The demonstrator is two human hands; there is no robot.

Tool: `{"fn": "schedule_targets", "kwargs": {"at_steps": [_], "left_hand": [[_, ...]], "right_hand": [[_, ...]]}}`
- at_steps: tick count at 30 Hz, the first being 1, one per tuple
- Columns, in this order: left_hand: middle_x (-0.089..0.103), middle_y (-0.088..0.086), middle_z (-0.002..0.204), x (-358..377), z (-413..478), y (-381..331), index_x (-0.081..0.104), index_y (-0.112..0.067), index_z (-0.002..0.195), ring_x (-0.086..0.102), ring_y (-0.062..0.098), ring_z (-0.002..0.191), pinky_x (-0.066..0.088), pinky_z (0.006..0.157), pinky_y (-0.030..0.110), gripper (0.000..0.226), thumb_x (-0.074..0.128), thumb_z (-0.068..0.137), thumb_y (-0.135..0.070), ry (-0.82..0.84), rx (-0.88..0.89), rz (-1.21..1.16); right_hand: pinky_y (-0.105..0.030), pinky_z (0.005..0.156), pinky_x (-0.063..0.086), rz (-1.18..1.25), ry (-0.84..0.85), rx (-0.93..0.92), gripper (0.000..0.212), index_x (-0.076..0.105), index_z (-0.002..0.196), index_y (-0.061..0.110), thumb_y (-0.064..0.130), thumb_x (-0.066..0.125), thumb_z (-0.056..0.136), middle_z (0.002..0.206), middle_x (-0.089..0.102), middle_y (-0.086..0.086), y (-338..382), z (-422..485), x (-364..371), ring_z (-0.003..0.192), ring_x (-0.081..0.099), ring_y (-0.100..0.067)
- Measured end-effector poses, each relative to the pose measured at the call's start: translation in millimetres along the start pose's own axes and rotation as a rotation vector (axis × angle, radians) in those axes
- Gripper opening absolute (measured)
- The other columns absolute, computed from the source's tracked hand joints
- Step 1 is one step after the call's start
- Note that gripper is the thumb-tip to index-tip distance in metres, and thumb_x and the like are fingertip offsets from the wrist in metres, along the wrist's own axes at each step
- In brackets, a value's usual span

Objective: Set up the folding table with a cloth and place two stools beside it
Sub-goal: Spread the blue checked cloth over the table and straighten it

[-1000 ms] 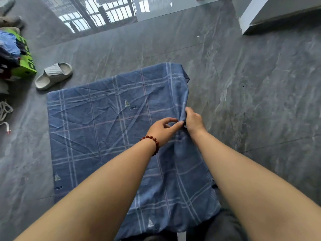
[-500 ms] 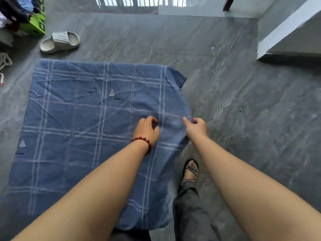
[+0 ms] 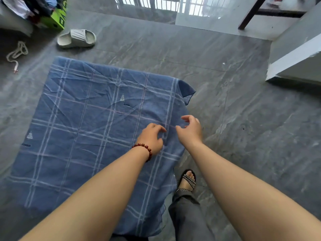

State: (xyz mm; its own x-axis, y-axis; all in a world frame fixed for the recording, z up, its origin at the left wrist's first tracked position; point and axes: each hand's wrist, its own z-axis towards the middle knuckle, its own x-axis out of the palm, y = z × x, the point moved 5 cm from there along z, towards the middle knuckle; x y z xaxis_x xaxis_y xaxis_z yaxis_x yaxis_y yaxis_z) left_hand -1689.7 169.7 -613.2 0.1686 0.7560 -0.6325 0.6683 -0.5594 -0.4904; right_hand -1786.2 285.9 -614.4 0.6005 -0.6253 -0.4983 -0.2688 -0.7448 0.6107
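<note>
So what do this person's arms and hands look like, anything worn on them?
Both forearms are bare, no sleeves in view. The left hand has a bracelet of round reddish-brown beads at its wrist. The right hand wears nothing at the wrist. No gloves; rings too small to tell.

From headcam I see two forearms, bare up to near edge of frame. Left wrist: bracelet [image 3: 144,151], single strand of round, glossy red-brown beads, sitting snug behind left hand [image 3: 152,138]. Near right: one leg in loose dark grey trouser leg [image 3: 187,220], fabric creased, hem bunched over ankle. Foot in open-toed sandal [image 3: 189,179] with black sole and black-and-white checked straps, one across toes, one at ankle. Nail colour too small for me to call.
</note>
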Motion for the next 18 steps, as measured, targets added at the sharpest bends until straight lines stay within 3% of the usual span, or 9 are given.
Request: {"fn": "schedule_targets", "kwargs": {"at_steps": [2,4,6,11,15,18], "left_hand": [[0.027,0.0,0.147,-14,0,17,0.048,-0.028,0.129,0.031,0.022,0.133,0.035,0.104,0.041,0.048,0.055,0.083,-0.016,-0.048,-0.042,0.106],[0.006,-0.004,0.156,-21,-1,38,0.035,-0.036,0.139,0.014,0.021,0.141,0.029,0.107,0.045,0.061,0.055,0.083,-0.02,0.058,-0.101,0.186],[-0.003,-0.005,0.157,-23,-3,55,0.029,-0.038,0.142,0.009,0.021,0.143,0.027,0.111,0.042,0.066,0.053,0.083,-0.019,0.191,-0.098,0.175],[0.001,-0.008,0.155,-32,-9,83,0.037,-0.034,0.139,0.024,0.024,0.138,0.03,0.11,0.035,0.057,0.051,0.086,-0.018,0.34,0.015,0.192],[0.014,-0.001,0.146,-44,-12,108,0.041,-0.032,0.137,0.034,0.026,0.128,0.038,0.104,0.038,0.052,0.051,0.087,-0.023,0.385,0.023,0.282],[0.016,0.003,0.142,-53,-20,132,0.037,-0.035,0.138,0.03,0.026,0.128,0.034,0.107,0.04,0.056,0.051,0.086,-0.022,0.393,0.015,0.34]], "right_hand": [[-0.024,0.086,0.043,-0.025,0.049,-0.077,0.033,0.056,0.115,0.017,0.013,0.063,0.083,0.122,0.048,-0.002,12,-6,16,0.101,0.055,-0.017],[-0.02,0.085,0.041,-0.07,0.091,-0.109,0.034,0.057,0.115,0.019,0.013,0.064,0.082,0.123,0.047,-0.001,20,-12,36,0.096,0.053,-0.012],[-0.016,0.085,0.037,-0.137,0.109,-0.082,0.035,0.058,0.116,0.017,0.014,0.065,0.082,0.125,0.044,-0.003,21,-18,57,0.095,0.052,-0.013],[-0.032,0.097,0.038,-0.317,-0.035,0.15,0.027,0.056,0.109,0.015,0.013,0.058,0.082,0.127,0.034,-0.009,19,-31,86,0.113,0.047,-0.029],[-0.035,0.093,0.039,-0.445,-0.191,0.014,0.029,0.053,0.108,0.015,0.013,0.06,0.08,0.123,0.031,-0.008,39,-45,104,0.113,0.037,-0.028],[-0.037,0.093,0.041,-0.416,-0.098,-0.056,0.034,0.053,0.114,0.015,0.014,0.061,0.081,0.125,0.035,-0.007,46,-55,131,0.115,0.041,-0.027]]}}
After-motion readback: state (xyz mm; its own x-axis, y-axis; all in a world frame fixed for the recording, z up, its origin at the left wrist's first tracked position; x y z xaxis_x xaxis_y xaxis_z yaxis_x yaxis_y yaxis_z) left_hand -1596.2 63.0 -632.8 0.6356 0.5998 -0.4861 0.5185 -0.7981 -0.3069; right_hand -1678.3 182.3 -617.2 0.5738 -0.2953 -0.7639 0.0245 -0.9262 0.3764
